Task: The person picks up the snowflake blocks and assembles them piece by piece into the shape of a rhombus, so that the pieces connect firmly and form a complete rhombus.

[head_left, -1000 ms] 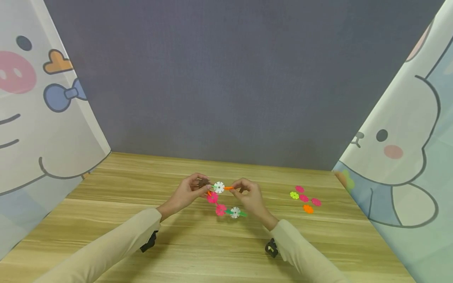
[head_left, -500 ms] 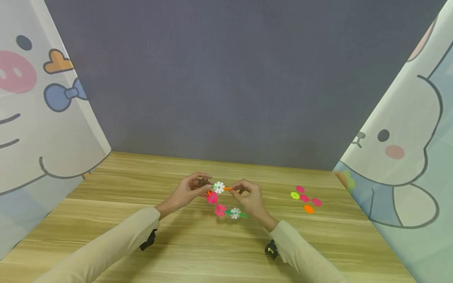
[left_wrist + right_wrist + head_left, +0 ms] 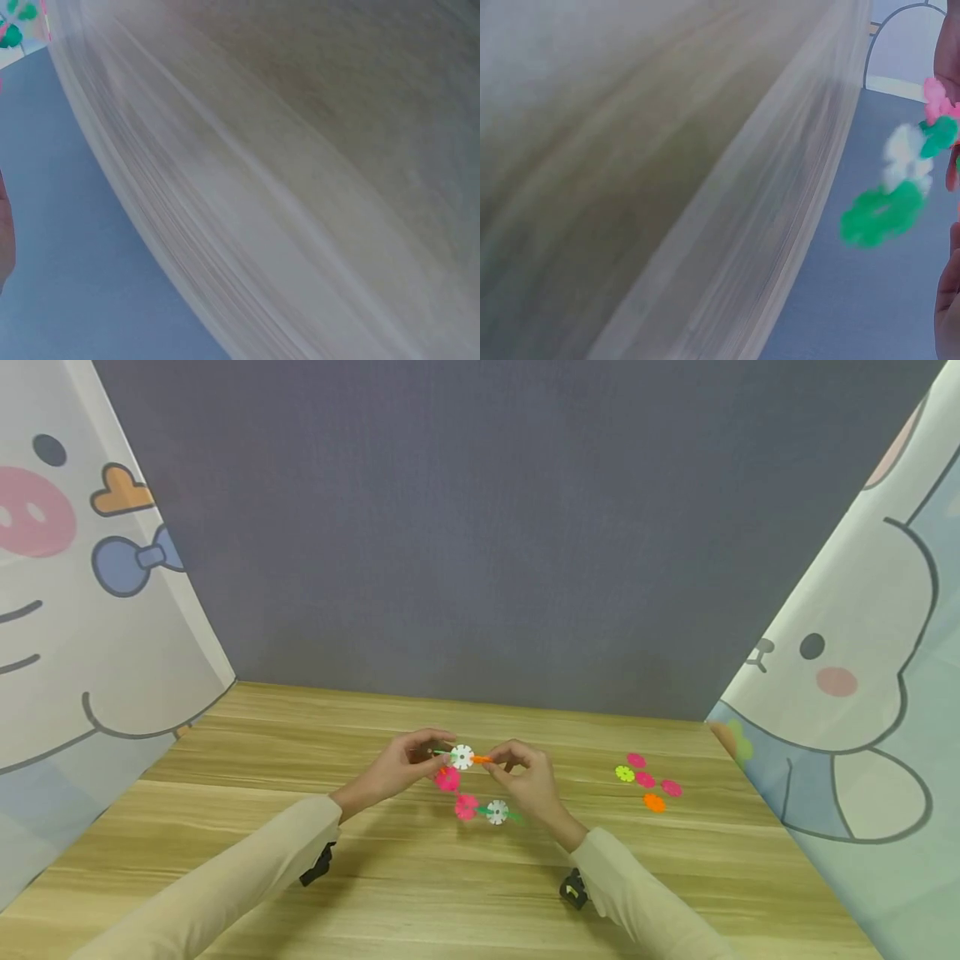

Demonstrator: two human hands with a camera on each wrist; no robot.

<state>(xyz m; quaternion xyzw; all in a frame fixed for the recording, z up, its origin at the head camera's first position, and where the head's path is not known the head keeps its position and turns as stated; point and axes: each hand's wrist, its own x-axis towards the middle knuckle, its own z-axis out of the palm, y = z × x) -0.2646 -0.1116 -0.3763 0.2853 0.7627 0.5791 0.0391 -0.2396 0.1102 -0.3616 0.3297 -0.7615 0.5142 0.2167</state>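
In the head view, a chain of notched plastic snowflake discs hangs between both hands above the table. My left hand [image 3: 392, 768] pinches the chain by a light green disc beside a white disc [image 3: 458, 752]. My right hand [image 3: 529, 778] pinches an orange disc [image 3: 481, 760], seen edge-on and joined to that white disc. Below hang a pink disc [image 3: 447, 779], another pink disc [image 3: 467, 807], a second white disc [image 3: 497, 806] and a green disc [image 3: 515, 817] at the end. The right wrist view shows the chain's green disc [image 3: 885, 214] blurred; a sleeve fills much of both wrist views.
On the wooden table [image 3: 420, 893], several loose discs lie to the right: pink ones [image 3: 645, 780], a yellow-green one [image 3: 625, 773] and an orange one [image 3: 655, 802]. A grey panel [image 3: 480, 543] stands behind; printed cartoon panels flank both sides.
A brown disc seen at my left fingers earlier no longer shows. The white disc and hanging chain have shifted slightly left. My right hand has hardly moved.
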